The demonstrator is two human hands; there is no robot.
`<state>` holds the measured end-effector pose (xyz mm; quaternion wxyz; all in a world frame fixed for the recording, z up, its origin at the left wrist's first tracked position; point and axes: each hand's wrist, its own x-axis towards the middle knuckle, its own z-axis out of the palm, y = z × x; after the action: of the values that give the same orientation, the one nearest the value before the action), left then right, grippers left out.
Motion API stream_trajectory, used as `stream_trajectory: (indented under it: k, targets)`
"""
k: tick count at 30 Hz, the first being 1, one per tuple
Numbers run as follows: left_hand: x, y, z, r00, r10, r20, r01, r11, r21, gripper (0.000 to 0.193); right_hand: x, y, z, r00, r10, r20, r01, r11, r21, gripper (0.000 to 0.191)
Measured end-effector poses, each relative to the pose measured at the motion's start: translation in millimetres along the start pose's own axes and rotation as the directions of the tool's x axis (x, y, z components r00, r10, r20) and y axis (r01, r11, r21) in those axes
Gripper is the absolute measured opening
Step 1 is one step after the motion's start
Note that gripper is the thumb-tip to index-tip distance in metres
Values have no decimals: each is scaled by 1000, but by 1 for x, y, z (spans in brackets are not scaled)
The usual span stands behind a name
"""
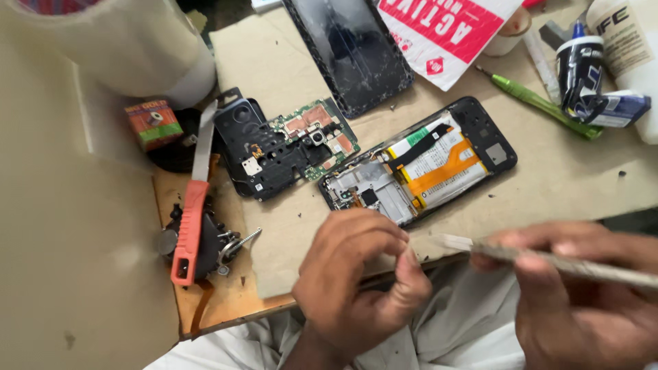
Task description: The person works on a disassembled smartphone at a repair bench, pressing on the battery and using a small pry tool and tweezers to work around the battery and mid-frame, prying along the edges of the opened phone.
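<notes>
Metal, or something flat and pale like it: a thin tool strip (548, 259) is gripped in the right hand (582, 294), fingers closed around its shaft. Motion blur prevents saying whether it is tweezers or a spatula blade. Its long axis runs nearly level, tip pointing left toward the left hand (360, 277).

Left hand: fingers curled inward, thumb pressed toward the fingertips in a narrow pinch. Whether something small sits in that pinch, cannot tell. Tool tip ends just beside the left index finger.

Opened phone body (418, 168) lies directly beyond the left hand, back cover off, battery with orange flex cable exposed. Long axis diagonal, lower-left end near the left knuckles, upper-right end farther off. The left hand is the nearer of the two; the right hand sits well to the right of it and lower.

Further left on the cardboard sheet (582, 181): removed circuit board (312, 133) resting on a black inner frame (257, 147). Above these, a cracked screen panel (349, 48), face up.

Left edge of bench: red-handled blade tool (190, 223) lying over a dark cluster of parts and screws. Small orange-and-green box (153, 123) behind it. To the right, a green pen-like driver (541, 105), and bottles (627, 41).
</notes>
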<state>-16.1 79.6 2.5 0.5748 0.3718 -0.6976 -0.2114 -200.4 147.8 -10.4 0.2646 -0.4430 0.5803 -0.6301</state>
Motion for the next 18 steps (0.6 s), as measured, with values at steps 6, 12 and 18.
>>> stream_trajectory:
  k: [6,12,18]
  targets:
    - [-1,3,-7,992,-125,20,126,991,-48,15,10,31,-8,999,-29,29,16,926,377,18]
    - [-5,10,-23,963,-33,267,-40,964,265,28,21,54,-49,954,-164,250,60,924,377,18]
    - [-12,3,-16,960,24,279,-123,931,343,22,20,46,-50,881,-222,418,189,975,119,29]
